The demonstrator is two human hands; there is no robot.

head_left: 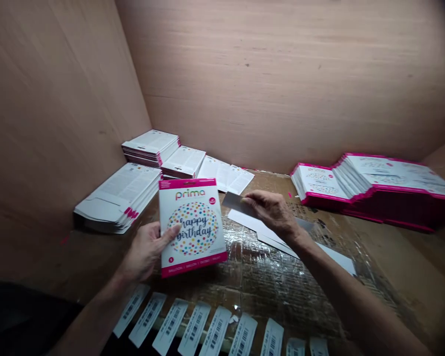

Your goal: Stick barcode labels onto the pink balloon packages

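My left hand [148, 247] grips the left side of a white and pink "prima happy birthday" balloon packet [193, 222], thumb on its front, held upright. To the right of it, my right hand [269, 210] pinches a thin grey card [234, 202] between thumb and fingers. Under and behind the right forearm lie white strips of card [248, 222] on the plastic-wrapped cardboard surface [244, 282]. Along the near edge runs a row of barcode labels [196, 324].
Stacks of packets, text side up, stand at the back left [152, 143] and left [122, 190]. Loose packets [226, 173] lie beside them. Stacks of pink-edged packets [378, 173] fill the right. Plywood walls [263, 74] rise behind and at the sides.
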